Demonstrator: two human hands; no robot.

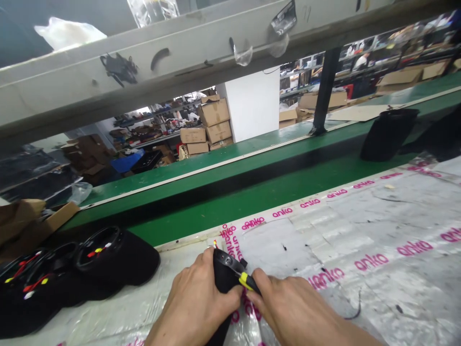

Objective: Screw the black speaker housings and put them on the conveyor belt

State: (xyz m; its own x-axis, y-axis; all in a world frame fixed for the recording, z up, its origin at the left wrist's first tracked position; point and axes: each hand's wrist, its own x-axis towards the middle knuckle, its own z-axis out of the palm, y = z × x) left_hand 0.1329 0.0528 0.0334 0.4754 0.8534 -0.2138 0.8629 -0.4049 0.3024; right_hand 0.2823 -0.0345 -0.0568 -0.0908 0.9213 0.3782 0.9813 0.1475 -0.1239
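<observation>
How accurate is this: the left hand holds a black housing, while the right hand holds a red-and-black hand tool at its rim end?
One thing is wrong: the hand tool is yellow and black, not red and black, as the head view shows. The rest stands: the left hand holds the black housing, and the right hand holds the tool at its rim end.

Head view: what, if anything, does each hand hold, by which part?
Left hand: a black piece, around its side near the far end. Right hand: a yellow-and-black tool, by its handle.
</observation>
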